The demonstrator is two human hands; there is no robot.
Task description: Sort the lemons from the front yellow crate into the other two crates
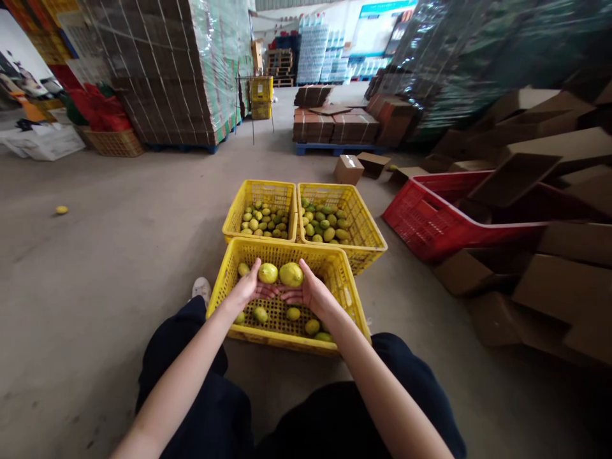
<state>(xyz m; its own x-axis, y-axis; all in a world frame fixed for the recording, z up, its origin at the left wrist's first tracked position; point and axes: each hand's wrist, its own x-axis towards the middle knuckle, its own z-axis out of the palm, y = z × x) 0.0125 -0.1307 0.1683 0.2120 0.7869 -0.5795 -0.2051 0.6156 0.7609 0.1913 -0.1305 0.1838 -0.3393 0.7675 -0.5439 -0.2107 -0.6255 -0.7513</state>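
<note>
Over the near yellow crate (pixel 287 343), my left hand (pixel 249 285) is closed on a yellow-green lemon (pixel 268 273), thumb on its upper side. Right beside it, my right hand (pixel 310 290) grips a slightly larger lemon (pixel 291 275). The two fruits sit close side by side, and the fingertips of both hands nearly meet below them. Several loose lemons lie on the crate's slatted bottom, among them one (pixel 260 314) near the front left and another (pixel 312 327) near the front right. My forearms cover part of the crate.
Two more yellow crates, a left one (pixel 235 203) and a right one (pixel 368 237), hold many lemons just beyond. A red crate (pixel 421 220) and open cardboard boxes (pixel 559 293) crowd the right. One stray lemon (pixel 62 210) lies on the floor. Wrapped pallet stacks (pixel 157 70) rise behind.
</note>
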